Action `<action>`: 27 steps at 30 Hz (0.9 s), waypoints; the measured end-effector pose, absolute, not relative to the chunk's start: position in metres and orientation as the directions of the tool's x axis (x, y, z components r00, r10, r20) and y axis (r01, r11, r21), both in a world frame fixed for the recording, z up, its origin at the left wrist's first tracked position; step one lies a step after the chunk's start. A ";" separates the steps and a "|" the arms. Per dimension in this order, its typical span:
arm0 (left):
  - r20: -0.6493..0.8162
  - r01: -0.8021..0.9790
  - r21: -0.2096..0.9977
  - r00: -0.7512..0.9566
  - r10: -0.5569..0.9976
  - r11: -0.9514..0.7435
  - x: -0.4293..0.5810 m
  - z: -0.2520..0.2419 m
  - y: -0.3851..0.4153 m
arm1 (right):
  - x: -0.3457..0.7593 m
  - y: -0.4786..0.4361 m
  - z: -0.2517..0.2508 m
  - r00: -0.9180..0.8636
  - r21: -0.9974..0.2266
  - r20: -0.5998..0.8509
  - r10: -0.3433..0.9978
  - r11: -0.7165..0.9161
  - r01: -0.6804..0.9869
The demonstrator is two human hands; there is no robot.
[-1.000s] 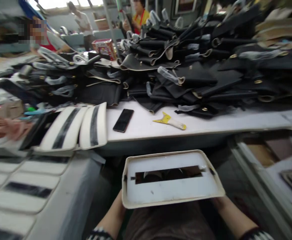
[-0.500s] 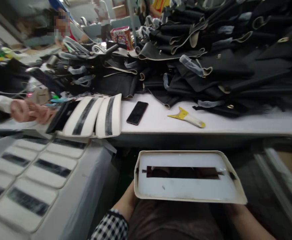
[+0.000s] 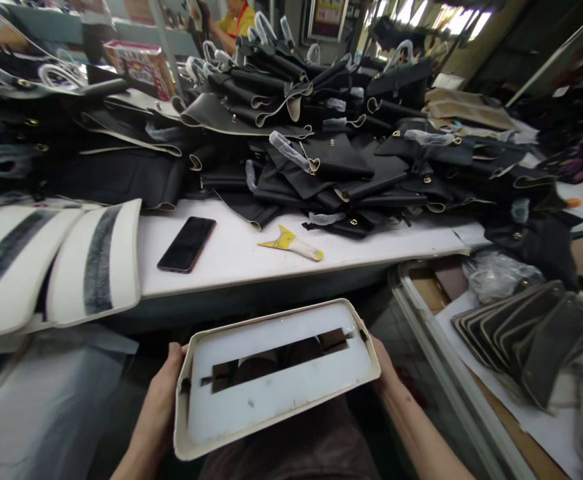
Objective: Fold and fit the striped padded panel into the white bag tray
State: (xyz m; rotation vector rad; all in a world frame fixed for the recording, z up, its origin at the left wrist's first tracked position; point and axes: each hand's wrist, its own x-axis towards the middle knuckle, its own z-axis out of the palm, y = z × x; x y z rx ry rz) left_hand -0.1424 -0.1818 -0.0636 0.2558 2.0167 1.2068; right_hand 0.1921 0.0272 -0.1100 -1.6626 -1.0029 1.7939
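A shallow rectangular frame with a cream rim holds a white panel (image 3: 301,387) cut by a long slot. It hangs in front of my body, below the table's front edge, with its left end lower in view. My left hand (image 3: 164,387) grips the left end, thumb along the rim and the other fingers hidden. Against the right end, my right hand (image 3: 382,367) is closed, its fingers mostly behind the frame. On the table beyond lie a yellow-and-white forked tool (image 3: 291,244) and a black phone (image 3: 187,245).
Black leather-like bags (image 3: 331,160) with wrapped handles heap across the white table (image 3: 236,267). Cream pieces with dark stripes (image 3: 96,267) lie at left. Dark flat pieces (image 3: 521,333) are stacked on the right beside a metal rail (image 3: 451,373). People stand behind the heap.
The view has swung to the right, bringing the stacked dark pieces into sight. Both hands still hold the frame, which has turned so its left end sits lower.
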 end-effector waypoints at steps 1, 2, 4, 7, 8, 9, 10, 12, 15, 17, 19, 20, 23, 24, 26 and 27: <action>-0.432 -0.077 0.829 -0.717 0.546 0.554 -0.146 -0.055 -0.183 | 0.195 0.028 -0.101 -0.140 -0.795 -0.606 0.783 -0.590 0.139; -0.363 0.063 0.815 -0.719 0.593 0.576 -0.149 -0.046 -0.184 | 0.197 0.030 -0.090 -0.155 -0.822 -0.567 0.809 -0.544 0.168; -0.278 0.321 0.725 -0.673 0.686 0.609 -0.153 -0.029 -0.183 | 0.199 0.034 -0.069 -0.231 -0.879 -0.440 0.868 -0.364 0.307; -0.314 0.516 0.586 -0.565 0.763 0.624 -0.156 -0.008 -0.176 | 0.196 0.043 -0.041 -0.397 -0.791 -0.315 0.862 -0.007 0.612; -0.331 0.548 0.560 -0.539 0.774 0.621 -0.156 -0.003 -0.171 | 0.194 0.045 -0.036 -0.433 -0.731 -0.314 0.845 0.076 0.679; -0.337 0.574 0.542 -0.520 0.785 0.613 -0.156 0.001 -0.167 | 0.191 0.048 -0.032 -0.458 -0.681 -0.312 0.832 0.140 0.719; -0.335 0.596 0.530 -0.506 0.795 0.603 -0.157 0.004 -0.162 | 0.190 0.051 -0.031 -0.480 -0.649 -0.301 0.824 0.191 0.736; -0.314 0.618 0.529 -0.494 0.811 0.581 -0.158 0.007 -0.155 | 0.188 0.054 -0.033 -0.515 -0.629 -0.259 0.817 0.262 0.732; -0.280 0.606 0.557 -0.506 0.815 0.568 -0.160 0.006 -0.152 | 0.190 0.053 -0.041 -0.526 -0.636 -0.184 0.830 0.308 0.707; -0.279 0.593 0.574 -0.507 0.815 0.565 -0.160 0.003 -0.153 | 0.192 0.050 -0.045 -0.523 -0.640 -0.132 0.842 0.330 0.694; -0.287 0.588 0.582 -0.497 0.819 0.562 -0.160 -0.001 -0.155 | 0.193 0.046 -0.046 -0.516 -0.635 -0.088 0.852 0.351 0.688; -0.291 0.589 0.584 -0.490 0.821 0.559 -0.160 -0.003 -0.155 | 0.193 0.044 -0.046 -0.511 -0.628 -0.070 0.857 0.360 0.690; -0.284 0.595 0.592 -0.478 0.831 0.544 -0.161 -0.006 -0.154 | 0.191 0.042 -0.043 -0.501 -0.599 -0.041 0.864 0.380 0.705; -0.279 0.597 0.594 -0.476 0.834 0.539 -0.161 -0.007 -0.154 | 0.191 0.042 -0.041 -0.503 -0.592 -0.044 0.863 0.383 0.709; -0.275 0.599 0.598 -0.470 0.839 0.532 -0.160 -0.004 -0.154 | 0.192 0.041 -0.038 -0.500 -0.604 -0.084 0.862 0.355 0.714; -0.273 0.601 0.600 -0.467 0.841 0.528 -0.159 -0.002 -0.156 | 0.193 0.040 -0.037 -0.490 -0.631 -0.130 0.862 0.310 0.711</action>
